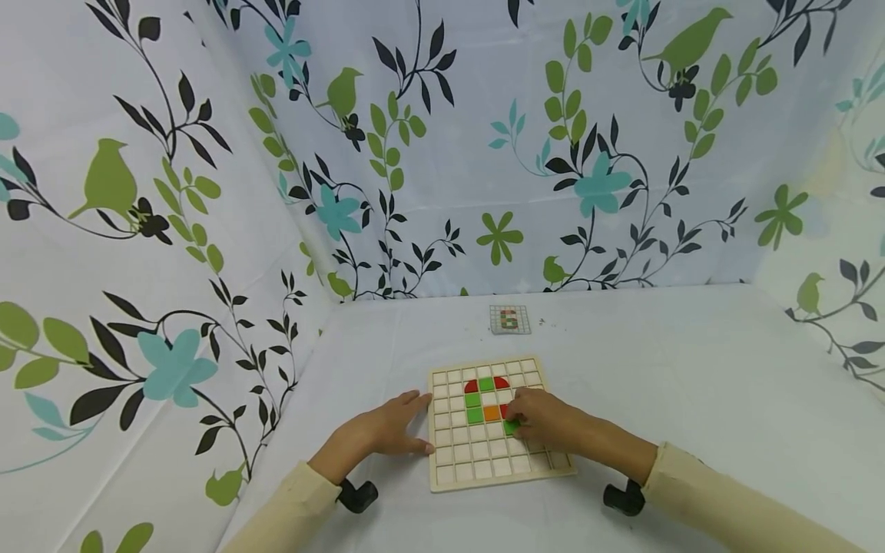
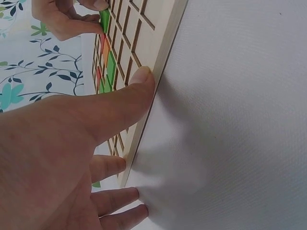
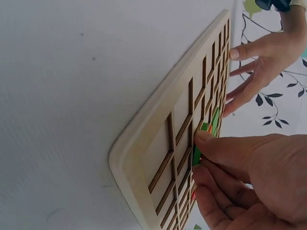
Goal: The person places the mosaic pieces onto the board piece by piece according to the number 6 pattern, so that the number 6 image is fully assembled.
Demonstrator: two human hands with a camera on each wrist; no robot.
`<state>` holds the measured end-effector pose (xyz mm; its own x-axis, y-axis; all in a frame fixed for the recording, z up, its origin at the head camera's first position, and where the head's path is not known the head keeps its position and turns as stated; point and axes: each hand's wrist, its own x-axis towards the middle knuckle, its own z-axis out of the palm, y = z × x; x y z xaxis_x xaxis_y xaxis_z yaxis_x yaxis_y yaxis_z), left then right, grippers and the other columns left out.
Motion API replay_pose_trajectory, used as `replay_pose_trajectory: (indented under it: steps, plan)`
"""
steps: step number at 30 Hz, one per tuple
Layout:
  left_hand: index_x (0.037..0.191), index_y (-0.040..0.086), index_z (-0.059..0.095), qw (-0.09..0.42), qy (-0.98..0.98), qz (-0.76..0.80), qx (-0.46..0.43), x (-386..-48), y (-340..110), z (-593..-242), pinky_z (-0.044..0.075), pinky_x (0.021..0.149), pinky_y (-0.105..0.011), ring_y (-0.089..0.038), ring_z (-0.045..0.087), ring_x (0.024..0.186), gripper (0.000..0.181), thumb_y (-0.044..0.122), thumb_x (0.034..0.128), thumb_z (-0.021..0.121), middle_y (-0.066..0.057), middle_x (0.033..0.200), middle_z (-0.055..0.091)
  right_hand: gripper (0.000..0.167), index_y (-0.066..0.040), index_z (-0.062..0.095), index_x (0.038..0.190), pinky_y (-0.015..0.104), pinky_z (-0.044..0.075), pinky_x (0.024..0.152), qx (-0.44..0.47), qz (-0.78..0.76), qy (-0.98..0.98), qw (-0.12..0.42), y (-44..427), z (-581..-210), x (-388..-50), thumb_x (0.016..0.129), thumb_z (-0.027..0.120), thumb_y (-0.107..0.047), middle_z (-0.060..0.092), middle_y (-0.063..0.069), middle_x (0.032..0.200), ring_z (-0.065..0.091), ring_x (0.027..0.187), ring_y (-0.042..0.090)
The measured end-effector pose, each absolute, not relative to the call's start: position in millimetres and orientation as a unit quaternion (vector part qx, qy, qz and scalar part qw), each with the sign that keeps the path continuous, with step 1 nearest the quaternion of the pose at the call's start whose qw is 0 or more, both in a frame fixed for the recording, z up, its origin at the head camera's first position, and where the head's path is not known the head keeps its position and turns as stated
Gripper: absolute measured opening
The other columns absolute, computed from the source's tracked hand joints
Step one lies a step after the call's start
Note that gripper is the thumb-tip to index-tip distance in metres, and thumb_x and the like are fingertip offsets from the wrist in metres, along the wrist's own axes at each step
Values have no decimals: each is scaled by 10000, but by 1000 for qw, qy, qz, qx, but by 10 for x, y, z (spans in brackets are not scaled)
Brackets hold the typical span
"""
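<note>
A wooden grid board [image 1: 462, 452] lies on the white table, with red, green and orange tiles in several of its squares. The orange tile [image 1: 492, 413] sits near the middle. My right hand [image 1: 553, 422] pinches a green tile [image 1: 510, 427] between thumb and fingertips; the right wrist view shows this green tile [image 3: 196, 154] tilted at the grid. At the board's left edge, my left hand [image 1: 390, 426] rests with fingers spread, its thumb on the rim in the left wrist view.
A small card [image 1: 509, 319] with a coloured grid pattern lies behind the board. Patterned cloth [image 1: 442, 192] hangs at the back and left of the table. Dark wrist devices are on both arms.
</note>
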<state>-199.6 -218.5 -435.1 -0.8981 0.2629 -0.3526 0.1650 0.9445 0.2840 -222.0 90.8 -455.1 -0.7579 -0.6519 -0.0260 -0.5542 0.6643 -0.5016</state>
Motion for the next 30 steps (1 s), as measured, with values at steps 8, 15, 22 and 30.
replay_pose_trajectory:
  steps: [8, 15, 22, 30]
  plan:
    - [1652, 178, 372, 194, 966, 127, 111, -2013, -2204, -4369, 371, 1226, -582, -383, 339, 1566, 959, 505, 882, 841, -163, 1707, 322, 238, -44, 820, 1103, 293, 617, 878, -346, -232, 906, 77, 894, -4558, -2220, 868, 856, -53, 671, -42, 948, 625, 900, 97]
    - [1659, 190, 357, 199, 966, 126, 110, -2014, -2208, -4368, 357, 1233, -587, -377, 317, 1578, 962, 519, 889, 829, -150, 1718, 305, 264, -45, 829, 1118, 237, 582, 794, -332, -236, 909, 89, 887, -4581, -2222, 860, 865, -88, 633, -63, 912, 563, 844, 80]
    - [1659, 180, 356, 198, 965, 129, 114, -2013, -2216, -4376, 355, 1232, -593, -386, 315, 1576, 959, 518, 893, 826, -160, 1717, 303, 259, -56, 831, 1109, 218, 576, 787, -346, -231, 907, 73, 901, -4619, -2241, 867, 862, -145, 636, -74, 907, 562, 834, 49]
    - [1663, 184, 348, 199, 965, 130, 115, -2005, -2220, -4385, 355, 1234, -590, -381, 312, 1579, 965, 524, 894, 823, -156, 1719, 298, 212, -71, 833, 1060, 234, 585, 796, -359, -234, 902, 57, 918, -4648, -2247, 870, 859, -158, 647, -76, 910, 576, 841, 43]
